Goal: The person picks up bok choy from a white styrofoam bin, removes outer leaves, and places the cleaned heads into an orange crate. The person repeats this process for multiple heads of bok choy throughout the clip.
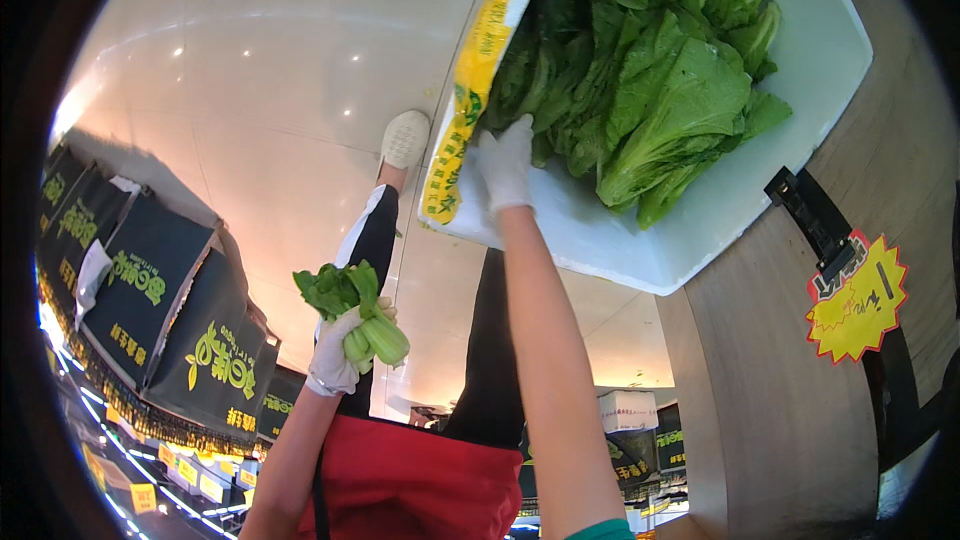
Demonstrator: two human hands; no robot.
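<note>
In my left hand [337, 356], which wears a white glove, is a small head of bok choy [379, 334]. Its pale green stalks point down toward my red apron and its dark leaves point away. My right hand [510, 161], gloved as well, reaches over the near wall into a white foam box [600, 232]. The fingertips are at the edge of the leafy greens [675, 101] heaped inside; whether they grip a leaf is hidden. Yellow printed tape [469, 97] runs along the box's left rim.
A wood-grain counter [780, 390] lies right of the box, with a yellow starburst price tag [859, 300] on a black clip. Dark printed crates or covers [214, 345] line the left side. Below is a glossy tiled floor [300, 90], where my white shoe [405, 139] shows.
</note>
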